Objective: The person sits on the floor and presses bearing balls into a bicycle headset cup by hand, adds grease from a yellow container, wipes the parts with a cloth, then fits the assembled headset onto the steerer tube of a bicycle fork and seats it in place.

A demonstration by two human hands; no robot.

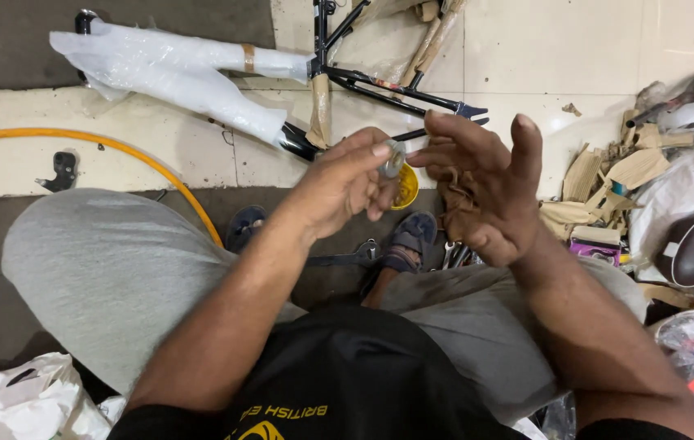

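Two hands raised — left hand grip pinching a silver ring, right hand grip wide — pink box rightward.

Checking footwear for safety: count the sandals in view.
2. One sandal lies on the floor left of the left hand; the other sandal is on a foot below both hands. More may be hidden.

A single head-worn camera looks steeply down from close above the seated person's lap and raised hands, facing forward over the knees to the tiled floor beyond.
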